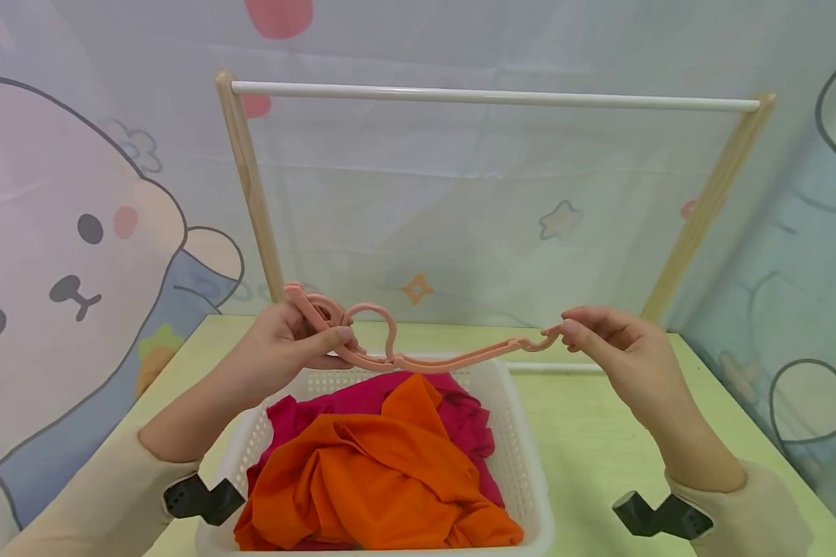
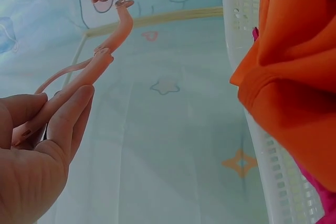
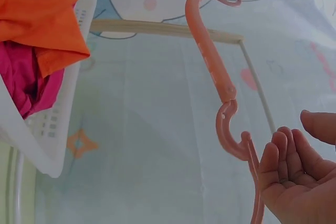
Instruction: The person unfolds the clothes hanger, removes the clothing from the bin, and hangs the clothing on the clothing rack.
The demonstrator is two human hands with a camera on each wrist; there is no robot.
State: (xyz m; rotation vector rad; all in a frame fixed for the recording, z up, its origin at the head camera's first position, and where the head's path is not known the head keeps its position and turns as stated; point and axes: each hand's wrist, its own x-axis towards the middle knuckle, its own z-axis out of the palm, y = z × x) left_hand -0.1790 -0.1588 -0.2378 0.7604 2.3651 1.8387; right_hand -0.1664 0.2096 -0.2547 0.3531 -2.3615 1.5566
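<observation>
Nearest the camera, at the lower corners: 2 cream sleeves (image 1: pixel 83 503), with a black device (image 1: pixel 205 499) at each wrist. Between them, a white lattice basket (image 1: pixel 538 495) on a pale green worktop (image 1: pixel 585 433), its near edge partly cut off. In the basket: an orange cloth (image 1: pixel 376 480) heaped on top, with a magenta cloth (image 1: pixel 474 422) under and behind it, both crumpled.

Held above the basket's far side, well below the white rod (image 1: pixel 460 94) of a rack with 2 wooden posts (image 1: pixel 251 178): a peach folding hanger (image 1: pixel 446 363). Long axis roughly left to right, sagging slightly in the middle and rising towards both ends; hook (image 1: pixel 392 329) upward, just beside the left hand (image 1: pixel 286 336).

At the left hand, a grip pinching the hanger's left part between thumb and fingers. At the hanger's right tip, the right hand (image 1: pixel 623 348): in the head view, a grip close about the tip; in the right wrist view, loosely bent fingers well apart from the thumb. Cannot tell whether pinching or merely touching.
</observation>
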